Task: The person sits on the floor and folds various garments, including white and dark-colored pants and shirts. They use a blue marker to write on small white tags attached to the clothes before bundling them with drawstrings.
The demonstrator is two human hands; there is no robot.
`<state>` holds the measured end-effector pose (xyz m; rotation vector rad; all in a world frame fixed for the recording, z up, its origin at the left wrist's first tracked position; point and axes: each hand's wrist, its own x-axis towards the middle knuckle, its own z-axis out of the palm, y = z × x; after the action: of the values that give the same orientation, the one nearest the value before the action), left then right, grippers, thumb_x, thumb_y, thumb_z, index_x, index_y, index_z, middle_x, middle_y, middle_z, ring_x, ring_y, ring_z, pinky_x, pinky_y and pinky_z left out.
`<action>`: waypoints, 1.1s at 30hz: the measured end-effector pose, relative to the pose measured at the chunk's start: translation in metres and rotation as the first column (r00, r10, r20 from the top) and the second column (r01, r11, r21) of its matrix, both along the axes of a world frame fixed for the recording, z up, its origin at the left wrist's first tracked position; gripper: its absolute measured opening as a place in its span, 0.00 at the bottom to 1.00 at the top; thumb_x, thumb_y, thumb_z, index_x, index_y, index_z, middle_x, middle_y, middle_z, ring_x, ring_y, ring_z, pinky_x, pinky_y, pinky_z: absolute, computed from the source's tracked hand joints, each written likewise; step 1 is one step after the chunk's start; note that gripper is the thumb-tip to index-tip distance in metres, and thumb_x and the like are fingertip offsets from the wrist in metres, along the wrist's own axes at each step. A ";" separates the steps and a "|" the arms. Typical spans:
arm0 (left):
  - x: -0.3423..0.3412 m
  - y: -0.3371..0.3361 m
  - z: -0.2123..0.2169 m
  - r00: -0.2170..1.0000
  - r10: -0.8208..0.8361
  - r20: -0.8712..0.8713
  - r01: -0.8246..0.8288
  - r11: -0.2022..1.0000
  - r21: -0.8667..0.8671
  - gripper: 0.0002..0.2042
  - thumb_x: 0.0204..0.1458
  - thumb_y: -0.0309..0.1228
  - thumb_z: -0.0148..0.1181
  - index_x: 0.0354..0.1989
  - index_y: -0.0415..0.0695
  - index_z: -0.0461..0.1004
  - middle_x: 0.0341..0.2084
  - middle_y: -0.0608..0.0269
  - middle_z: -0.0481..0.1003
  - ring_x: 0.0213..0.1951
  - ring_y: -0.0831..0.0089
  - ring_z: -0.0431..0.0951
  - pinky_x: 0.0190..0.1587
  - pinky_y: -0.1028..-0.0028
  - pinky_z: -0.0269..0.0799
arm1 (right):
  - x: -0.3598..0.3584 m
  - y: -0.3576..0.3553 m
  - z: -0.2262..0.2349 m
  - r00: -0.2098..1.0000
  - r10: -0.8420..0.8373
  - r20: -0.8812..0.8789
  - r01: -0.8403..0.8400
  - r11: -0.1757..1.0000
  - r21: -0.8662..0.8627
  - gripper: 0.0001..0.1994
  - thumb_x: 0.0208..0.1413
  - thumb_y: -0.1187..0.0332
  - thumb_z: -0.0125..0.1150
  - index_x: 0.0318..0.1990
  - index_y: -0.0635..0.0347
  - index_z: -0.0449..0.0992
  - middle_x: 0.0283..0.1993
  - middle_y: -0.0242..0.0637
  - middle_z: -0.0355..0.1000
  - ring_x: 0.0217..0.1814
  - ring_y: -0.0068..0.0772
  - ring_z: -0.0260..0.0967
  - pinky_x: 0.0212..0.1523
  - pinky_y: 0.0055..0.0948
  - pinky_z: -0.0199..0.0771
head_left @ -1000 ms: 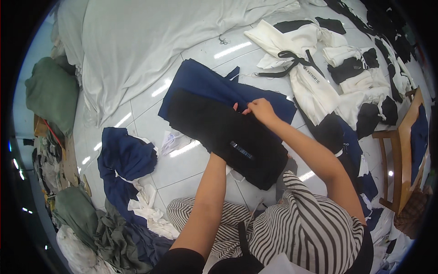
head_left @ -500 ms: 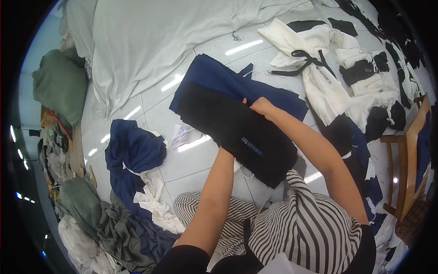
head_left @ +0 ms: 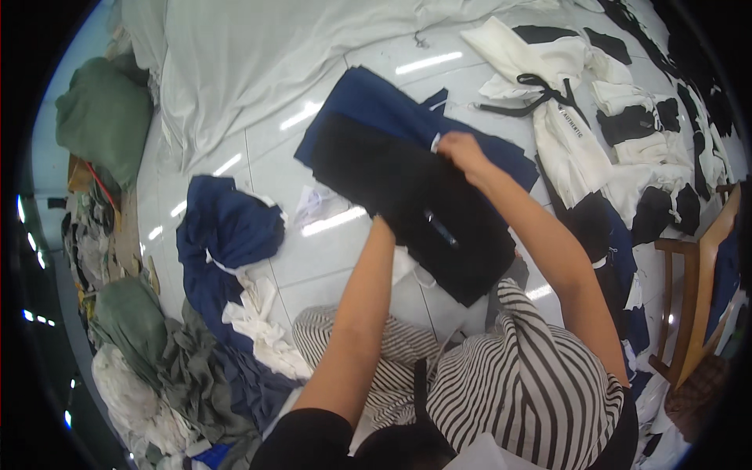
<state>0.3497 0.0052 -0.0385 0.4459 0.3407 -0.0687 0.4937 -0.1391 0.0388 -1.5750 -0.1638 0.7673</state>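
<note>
A flat stack of black cut fabric pieces (head_left: 368,160), with a small printed mark, lies slantwise over a stack of navy blue fabric pieces (head_left: 356,94) in front of me. My right hand (head_left: 464,154) is at the far right edge of the black stack, thumb and fingers pinched on a small white strip (head_left: 435,143). My left hand (head_left: 381,225) reaches in under the near left edge of the black fabric; its fingers are hidden there. A narrow navy tail sticks out of the blue stack beyond my right hand.
Pale tiles (head_left: 305,266) form the floor. Crumpled navy fabric (head_left: 223,223) lies at left, with white cloth (head_left: 266,333) below it. White and black garment pieces (head_left: 568,149) spread at right, by a wooden chair (head_left: 685,305). A large pale sheet (head_left: 251,63) covers the far side.
My right hand has lifted slightly off the fabric edge, and a white strip now shows at its fingertips. My left hand stays at the stack's near edge. The whole view has shifted a little.
</note>
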 end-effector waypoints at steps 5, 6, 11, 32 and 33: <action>-0.041 0.031 0.043 0.822 -0.224 -0.524 0.570 0.345 0.746 0.22 0.51 0.32 0.60 0.56 0.42 0.69 0.57 0.48 0.66 0.58 0.56 0.68 0.62 0.68 0.61 | 0.025 0.005 0.032 1.000 0.010 -0.019 -0.006 0.979 0.203 0.07 0.61 0.65 0.47 0.40 0.56 0.69 0.38 0.37 0.79 0.45 0.28 0.76 0.45 0.30 0.66; -0.052 0.036 0.052 0.774 -0.211 -0.597 0.630 0.157 0.761 0.22 0.51 0.32 0.60 0.55 0.42 0.70 0.57 0.48 0.67 0.58 0.56 0.68 0.62 0.68 0.61 | 0.027 0.008 0.038 0.999 0.039 -0.032 -0.029 0.960 0.279 0.07 0.62 0.66 0.47 0.41 0.57 0.68 0.38 0.38 0.79 0.46 0.30 0.76 0.48 0.31 0.66; -0.121 0.025 0.074 0.908 0.274 -0.317 0.376 -0.196 0.906 0.19 0.47 0.29 0.65 0.50 0.43 0.75 0.53 0.49 0.69 0.57 0.53 0.68 0.61 0.64 0.62 | 0.018 0.018 0.065 0.988 0.092 0.126 -0.120 0.963 0.241 0.07 0.64 0.66 0.46 0.41 0.58 0.68 0.38 0.40 0.78 0.45 0.31 0.76 0.51 0.32 0.68; -0.199 0.020 0.067 0.897 0.423 -0.127 0.090 0.106 0.990 0.06 0.52 0.23 0.60 0.38 0.42 0.75 0.40 0.62 0.74 0.38 0.68 0.77 0.42 0.72 0.70 | 0.021 0.007 0.056 0.987 0.092 0.134 -0.133 0.932 0.337 0.06 0.62 0.68 0.49 0.40 0.58 0.69 0.35 0.34 0.74 0.40 0.28 0.74 0.47 0.29 0.69; -0.192 0.014 0.079 0.909 0.390 -0.146 0.141 0.042 0.989 0.07 0.51 0.23 0.60 0.39 0.43 0.75 0.39 0.63 0.74 0.38 0.70 0.76 0.41 0.73 0.69 | 0.024 0.004 0.053 0.989 0.084 0.124 -0.120 0.940 0.318 0.06 0.63 0.67 0.49 0.40 0.58 0.69 0.35 0.34 0.74 0.40 0.28 0.74 0.47 0.29 0.69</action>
<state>0.1577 0.0188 0.0405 1.9220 0.8405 0.3290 0.5172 -0.1348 0.0922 -1.3004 -0.4343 0.6947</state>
